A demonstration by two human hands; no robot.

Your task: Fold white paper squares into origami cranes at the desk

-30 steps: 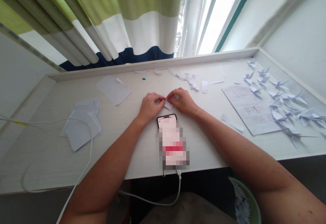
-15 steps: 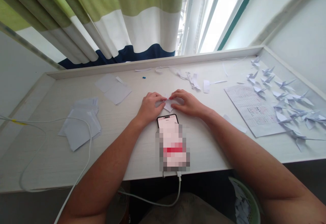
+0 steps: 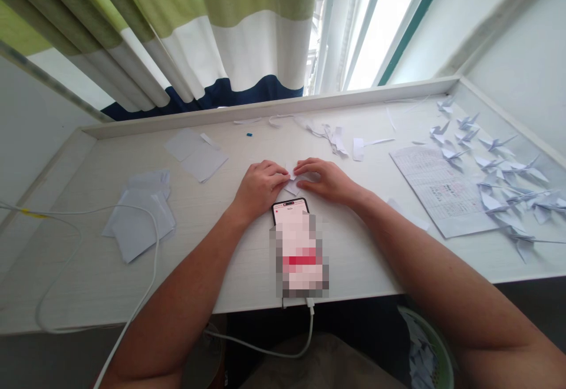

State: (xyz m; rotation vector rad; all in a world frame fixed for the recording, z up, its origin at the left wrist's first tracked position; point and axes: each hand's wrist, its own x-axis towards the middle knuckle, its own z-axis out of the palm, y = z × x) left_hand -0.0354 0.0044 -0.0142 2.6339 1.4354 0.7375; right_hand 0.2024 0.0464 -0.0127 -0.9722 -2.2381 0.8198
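A small folded piece of white paper (image 3: pixel 292 187) lies on the white desk (image 3: pixel 221 247) between my two hands. My left hand (image 3: pixel 259 187) presses on its left side with the fingers curled over it. My right hand (image 3: pixel 325 180) holds down its right side, fingertips pinching the top edge. A phone (image 3: pixel 297 244) lies just in front of the hands, plugged into a white cable (image 3: pixel 283 348).
Stacks of white paper squares (image 3: pixel 141 218) and loose sheets (image 3: pixel 197 154) lie at the left. A printed sheet (image 3: pixel 440 188) and several folded paper cranes (image 3: pixel 499 183) lie at the right. Paper scraps (image 3: pixel 338 141) sit near the curtain (image 3: pixel 177 35). A green bin (image 3: pixel 427 348) stands below the desk edge.
Both hands have settled lower onto the paper, flattening it against the desk. The camera view shifted slightly.
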